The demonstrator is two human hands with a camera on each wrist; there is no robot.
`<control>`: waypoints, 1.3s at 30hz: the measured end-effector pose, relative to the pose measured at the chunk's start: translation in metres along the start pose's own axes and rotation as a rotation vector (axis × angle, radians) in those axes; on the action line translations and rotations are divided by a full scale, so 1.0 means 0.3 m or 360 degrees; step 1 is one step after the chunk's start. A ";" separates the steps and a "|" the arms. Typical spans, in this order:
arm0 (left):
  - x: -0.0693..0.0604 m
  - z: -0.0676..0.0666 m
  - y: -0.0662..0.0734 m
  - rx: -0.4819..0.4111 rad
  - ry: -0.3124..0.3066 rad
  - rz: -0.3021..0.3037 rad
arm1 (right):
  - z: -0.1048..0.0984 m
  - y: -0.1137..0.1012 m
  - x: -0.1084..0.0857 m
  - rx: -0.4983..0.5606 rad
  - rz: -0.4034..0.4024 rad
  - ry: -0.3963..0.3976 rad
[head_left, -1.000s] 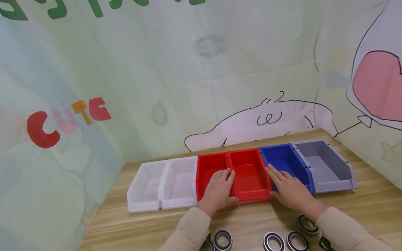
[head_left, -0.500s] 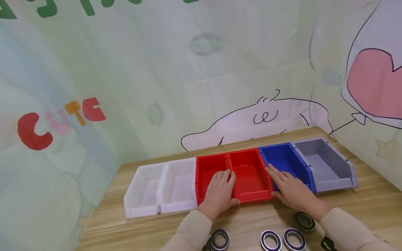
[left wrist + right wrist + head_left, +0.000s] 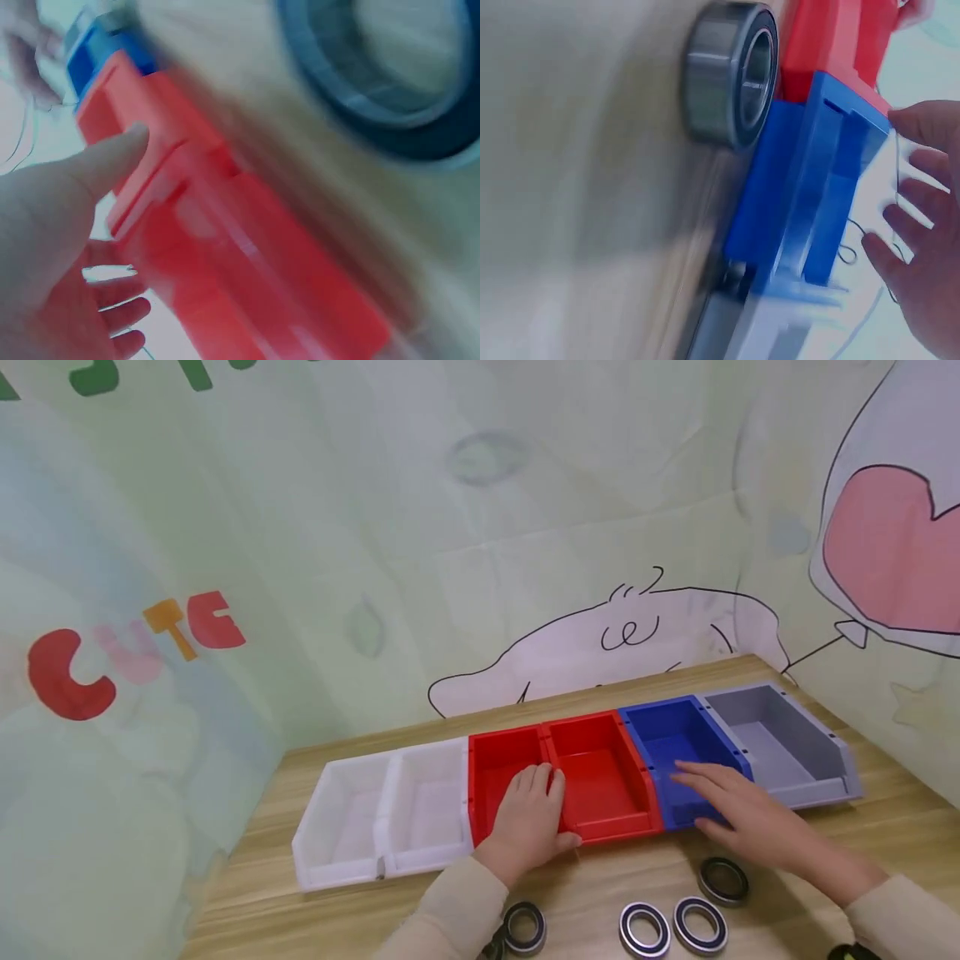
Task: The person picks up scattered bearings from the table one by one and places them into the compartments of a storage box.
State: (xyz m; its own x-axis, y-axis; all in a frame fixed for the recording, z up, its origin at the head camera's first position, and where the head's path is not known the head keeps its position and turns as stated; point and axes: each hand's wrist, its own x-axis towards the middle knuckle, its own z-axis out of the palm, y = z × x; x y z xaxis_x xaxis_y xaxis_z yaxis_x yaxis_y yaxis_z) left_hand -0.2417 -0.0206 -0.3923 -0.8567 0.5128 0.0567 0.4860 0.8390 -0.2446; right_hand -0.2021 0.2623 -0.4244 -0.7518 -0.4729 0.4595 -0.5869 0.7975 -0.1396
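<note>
My left hand (image 3: pixel 528 818) rests over the divider between the left red bin (image 3: pixel 491 760) and the right red bin (image 3: pixel 592 772), its thumb reaching along the front edge. The left wrist view shows those fingers (image 3: pixel 124 311) loosely extended. My right hand (image 3: pixel 750 814) hovers over the front of the blue bin (image 3: pixel 667 735), fingers extended and holding nothing. In the right wrist view, the fingers are spread beside the blue bin (image 3: pixel 787 202). Ball bearings lie in front of the bins: one (image 3: pixel 524 928) by the left sleeve, others (image 3: pixel 644 930), (image 3: pixel 700 926) and a tilted-looking bearing (image 3: pixel 723 881) nearer the right hand.
Two white bins (image 3: pixel 378 860) stand at the row's left end and a grey bin (image 3: pixel 817 789) at its right end, side by side on the wooden table (image 3: pixel 360 914). A printed curtain (image 3: pixel 337 568) hangs behind the table.
My right hand has come off the wall between the right red bin and the blue bin and moved right. My left hand stays on the red bins. The view has shifted slightly.
</note>
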 end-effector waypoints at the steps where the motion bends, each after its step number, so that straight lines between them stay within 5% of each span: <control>1: 0.004 -0.009 -0.012 -0.0046 -0.0017 -0.0002 | -0.001 0.006 -0.020 -0.0017 -0.0053 0.0003; 5: 0.021 -0.027 -0.061 -0.0197 -0.0119 -0.0040 | 0.030 0.006 -0.092 -0.0005 -0.0200 -0.0177; 10: 0.024 0.004 -0.083 -0.0281 -0.0232 -0.0053 | 0.083 -0.029 -0.137 0.0088 -0.0162 -0.0414; 25: 0.071 -0.003 -0.073 -0.0112 -0.0146 0.0019 | 0.042 -0.025 -0.112 0.0104 -0.0085 -0.0420; 33: 0.069 0.007 -0.047 -0.0108 -0.0159 0.0021 | -0.038 0.061 -0.129 0.0045 -0.0313 -0.0108; 39: 0.077 0.006 -0.045 -0.0094 -0.0135 0.0013 | -0.126 0.122 -0.120 0.0000 -0.0236 -0.0196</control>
State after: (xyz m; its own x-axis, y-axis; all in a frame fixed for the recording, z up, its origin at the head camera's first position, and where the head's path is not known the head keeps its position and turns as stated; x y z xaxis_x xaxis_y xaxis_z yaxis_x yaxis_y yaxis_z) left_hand -0.2684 -0.0203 -0.3894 -0.8630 0.5044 -0.0277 0.5001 0.8455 -0.1871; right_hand -0.1852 0.3226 -0.4129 -0.6880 -0.6276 0.3644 -0.6941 0.7156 -0.0782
